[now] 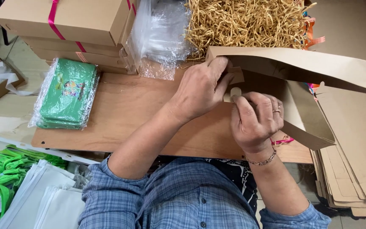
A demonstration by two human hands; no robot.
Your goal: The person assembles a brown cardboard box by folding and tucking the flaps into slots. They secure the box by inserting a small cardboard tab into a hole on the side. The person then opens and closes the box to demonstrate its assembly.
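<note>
A brown cardboard box (306,68), partly folded, lies on its side on the wooden board (128,110) in front of me. My left hand (202,87) grips the box's left end, fingers curled over a small flap. My right hand (255,116), wearing a ring and a bracelet, pinches the box's near edge just beside the left hand. Both hands touch the same corner of the box.
Shredded straw-coloured paper filling (246,21) lies behind the box. Clear plastic bags (159,34) and stacked ribboned cardboard boxes (64,21) sit at back left. A wrapped pack of green items (68,93) is on the left. Flat cardboard blanks (352,169) pile at right; white and green bags (26,186) lie lower left.
</note>
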